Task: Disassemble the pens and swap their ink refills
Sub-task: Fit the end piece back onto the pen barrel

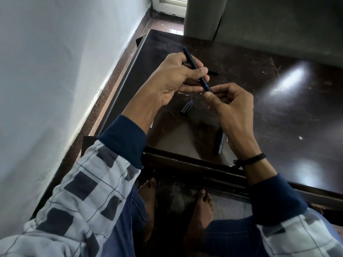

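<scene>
The left hand [176,78] grips a black pen barrel [193,64] above a loose pen cap [186,108] lying on the dark bench [278,108]. The right hand [232,106] pinches the barrel's blue-ringed lower end. Right of the cap, a second pen [220,143] lies partly under that hand.

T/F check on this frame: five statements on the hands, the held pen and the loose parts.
1. The left hand grips the black pen by its barrel. True.
2. The right hand lies flat on the table. False: its fingertips pinch the black pen's lower end.
3. A loose cap lies on the table. True.
4. A second pen lies on the floor. False: it lies on the table, partly hidden by the right wrist.
5. A black cord bracelet is on the left wrist. False: it is on the right wrist.
</scene>
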{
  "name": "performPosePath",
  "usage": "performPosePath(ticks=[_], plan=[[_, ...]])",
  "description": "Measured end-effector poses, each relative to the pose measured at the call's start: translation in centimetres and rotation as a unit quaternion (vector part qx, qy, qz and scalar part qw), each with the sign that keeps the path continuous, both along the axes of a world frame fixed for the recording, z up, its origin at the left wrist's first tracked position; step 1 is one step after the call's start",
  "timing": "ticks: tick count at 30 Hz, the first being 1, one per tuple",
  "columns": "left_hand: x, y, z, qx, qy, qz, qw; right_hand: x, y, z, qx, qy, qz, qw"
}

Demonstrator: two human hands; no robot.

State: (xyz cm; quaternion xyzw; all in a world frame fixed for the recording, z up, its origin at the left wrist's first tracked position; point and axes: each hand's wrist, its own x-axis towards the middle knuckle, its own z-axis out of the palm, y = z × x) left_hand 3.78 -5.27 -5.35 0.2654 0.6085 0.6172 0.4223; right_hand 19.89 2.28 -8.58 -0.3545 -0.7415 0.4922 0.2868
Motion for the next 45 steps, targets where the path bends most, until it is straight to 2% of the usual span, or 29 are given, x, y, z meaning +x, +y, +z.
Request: performPosePath(ticks=[29,45], plan=[[-0.18,0.06,-0.11,-0.002,-0.001,0.001,1.000,-0.15,-0.28,0.38,-0.020,-0.008,0.017,1.000],[-0.24,-0.03,0.01,-0.005,0.006,0.002,1.000,0.01,-0.35,0.46,0.008,-0.022,0.013,1.000]])
